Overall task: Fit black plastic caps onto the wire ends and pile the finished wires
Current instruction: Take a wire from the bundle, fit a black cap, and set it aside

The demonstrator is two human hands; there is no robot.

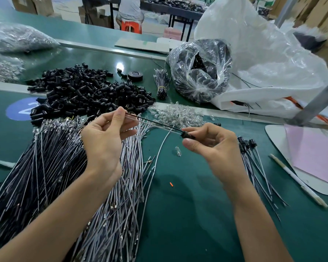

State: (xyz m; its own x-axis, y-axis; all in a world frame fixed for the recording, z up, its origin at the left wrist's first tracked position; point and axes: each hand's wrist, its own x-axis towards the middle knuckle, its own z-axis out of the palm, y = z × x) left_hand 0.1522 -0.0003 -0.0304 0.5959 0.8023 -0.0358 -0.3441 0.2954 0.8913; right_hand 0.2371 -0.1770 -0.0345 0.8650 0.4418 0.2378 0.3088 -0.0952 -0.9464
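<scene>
Above the green table, my left hand (104, 137) pinches the far ends of a black and white wire pair (155, 124) between thumb and forefinger. My right hand (210, 144) pinches a black plastic cap (187, 135) sitting on the pair's other end. A big heap of loose black caps (87, 91) lies behind my left hand. Under my left forearm spreads a large fan of uncapped black and white wires (68, 176). To the right of my right hand lies a small pile of capped wires (254, 157).
Small clear bulbs (178, 114) lie heaped behind my hands, and one bulb (177, 150) lies loose. A tied wire bundle (161, 84), a tape roll (135, 75), a plastic bag of black parts (201, 70), a pen (297, 180) and a pink sheet (314, 154) are nearby. A person sits far behind.
</scene>
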